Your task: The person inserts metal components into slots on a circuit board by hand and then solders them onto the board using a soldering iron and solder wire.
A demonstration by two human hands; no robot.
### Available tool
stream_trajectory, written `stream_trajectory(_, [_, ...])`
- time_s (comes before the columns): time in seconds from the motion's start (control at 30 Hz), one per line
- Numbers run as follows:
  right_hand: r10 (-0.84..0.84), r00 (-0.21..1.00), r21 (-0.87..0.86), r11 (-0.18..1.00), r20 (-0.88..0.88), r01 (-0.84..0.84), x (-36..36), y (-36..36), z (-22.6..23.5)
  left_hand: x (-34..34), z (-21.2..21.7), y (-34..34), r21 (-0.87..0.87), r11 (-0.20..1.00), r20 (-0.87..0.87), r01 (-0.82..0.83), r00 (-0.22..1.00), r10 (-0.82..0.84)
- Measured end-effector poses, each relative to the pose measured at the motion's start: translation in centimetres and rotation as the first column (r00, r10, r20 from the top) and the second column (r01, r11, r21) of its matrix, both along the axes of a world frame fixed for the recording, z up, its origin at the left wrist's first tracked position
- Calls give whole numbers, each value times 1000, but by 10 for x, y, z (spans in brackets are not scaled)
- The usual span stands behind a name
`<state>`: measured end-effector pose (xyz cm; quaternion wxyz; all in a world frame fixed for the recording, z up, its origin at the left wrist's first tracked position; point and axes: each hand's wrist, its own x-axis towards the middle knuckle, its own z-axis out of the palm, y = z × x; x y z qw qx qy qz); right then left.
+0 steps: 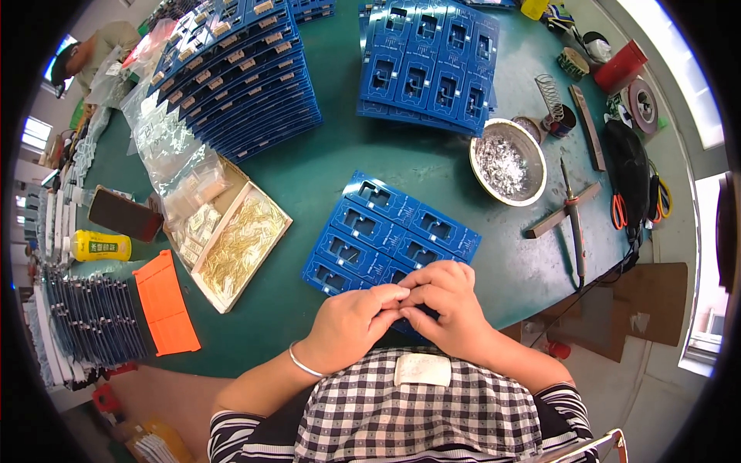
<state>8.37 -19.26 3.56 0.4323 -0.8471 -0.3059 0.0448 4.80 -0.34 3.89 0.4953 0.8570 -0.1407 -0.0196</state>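
A blue circuit board panel (394, 235) with several rectangular cut-outs lies on the green table in front of me. Over its near edge my left hand (347, 324) and my right hand (448, 302) meet, fingertips pinched together. Whatever they pinch is too small and too covered by the fingers to make out. Part of the panel's near side is hidden under the hands. To the left, a shallow cardboard box (283, 221) holds a heap of thin gold-coloured pins (239, 243) and, in another section, small pale parts (202, 224).
Tall stacks of blue boards (255, 85) stand far left, more boards (428, 58) at the back. On the right are a bowl (538, 181) of silvery bits, a soldering iron (575, 224) on a wooden bar, and scissors (618, 211). An orange sheet (167, 305) and yellow bottle (102, 246) lie left.
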Motion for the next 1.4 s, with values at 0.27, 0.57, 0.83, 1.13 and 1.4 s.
stream_trajectory(0.27, [-118,989,-35,992,91,121,8,-11,0,3,-3,8,54,997,64,58,996,-61])
stream_trajectory(0.57, [-192,980,-68,978,57,196,44,-18,-8,9,-2,17,-174,977,-211,-126,973,88])
stream_trajectory(0.83, [-213,973,-74,973,89,220,45,-21,-10,17,2,18,-194,977,-137,-92,988,66])
stream_trajectory(1.13, [-122,983,-92,987,134,135,39,-30,-13,19,1,19,-198,975,-141,-101,987,73])
stream_trajectory(1.4, [-278,947,-8,959,161,283,50,-36,-16,12,0,26,-284,912,-318,-296,926,202])
